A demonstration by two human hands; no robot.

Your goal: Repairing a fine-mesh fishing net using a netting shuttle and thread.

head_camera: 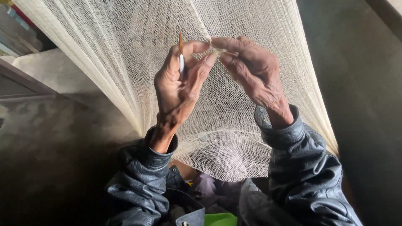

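Note:
A cream fishing net hangs in front of me and drapes down onto my lap. My left hand is raised against it, gripping a thin netting needle with an orange tip and a white shaft, upright between thumb and fingers. My right hand is beside it, its fingertips pinching a strand of the net at the thicker seam. The two hands touch at the fingertips. Both arms wear dark leather jacket sleeves.
A grey concrete floor lies to the left and a dark wall to the right. A low concrete ledge sits at the upper left. A bright green thing shows at the bottom edge.

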